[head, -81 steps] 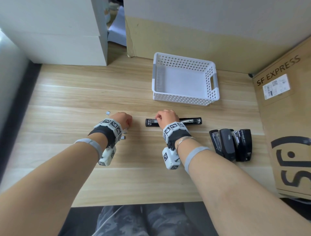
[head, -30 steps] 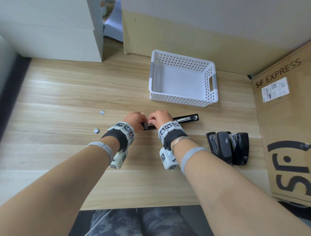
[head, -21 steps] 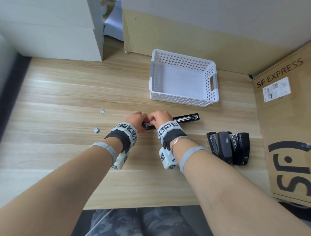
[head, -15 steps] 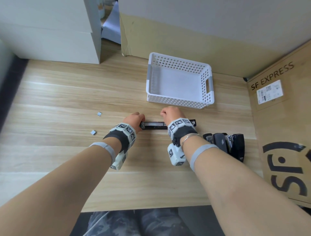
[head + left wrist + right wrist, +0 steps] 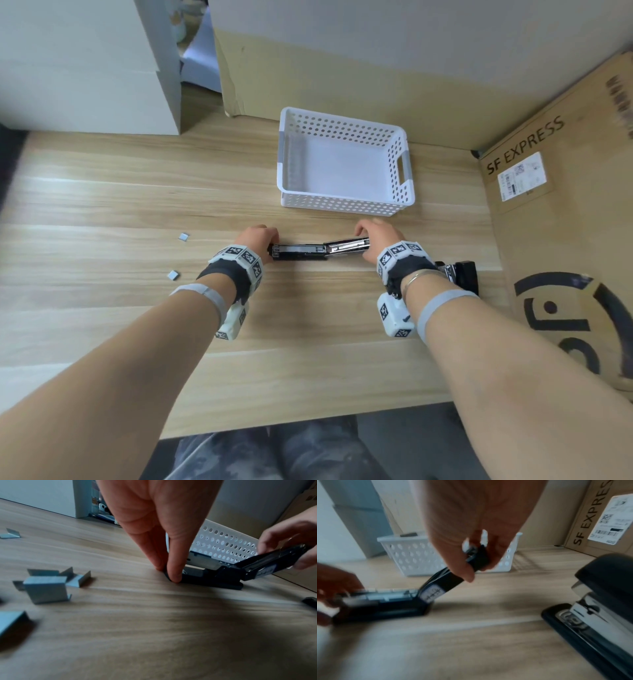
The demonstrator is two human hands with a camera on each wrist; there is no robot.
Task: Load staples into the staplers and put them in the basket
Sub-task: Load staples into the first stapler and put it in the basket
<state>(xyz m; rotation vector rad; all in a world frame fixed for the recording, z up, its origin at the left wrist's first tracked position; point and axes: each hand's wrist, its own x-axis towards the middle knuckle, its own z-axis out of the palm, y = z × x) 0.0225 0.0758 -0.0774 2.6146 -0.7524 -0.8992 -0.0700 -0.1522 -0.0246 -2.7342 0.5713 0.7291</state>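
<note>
A black stapler (image 5: 308,251) lies open on the wooden table, in front of the white basket (image 5: 399,164). My left hand (image 5: 263,240) pinches the front end of its base (image 5: 214,580) against the table. My right hand (image 5: 366,238) grips the far end of the top arm (image 5: 447,581) and holds it raised at a slant from the hinge. The metal staple channel (image 5: 204,562) lies exposed along the base. The basket holds nothing that I can see in the head view.
Loose staple strips (image 5: 46,591) lie on the table left of my left hand, two seen as small pieces (image 5: 184,236). Other black staplers (image 5: 599,615) stand to the right, partly behind my right wrist. An SF Express carton (image 5: 548,171) walls the right side.
My left hand came from the staple pieces to the stapler's left end. My right hand slid along to the right end and lifted the top arm off the table.
</note>
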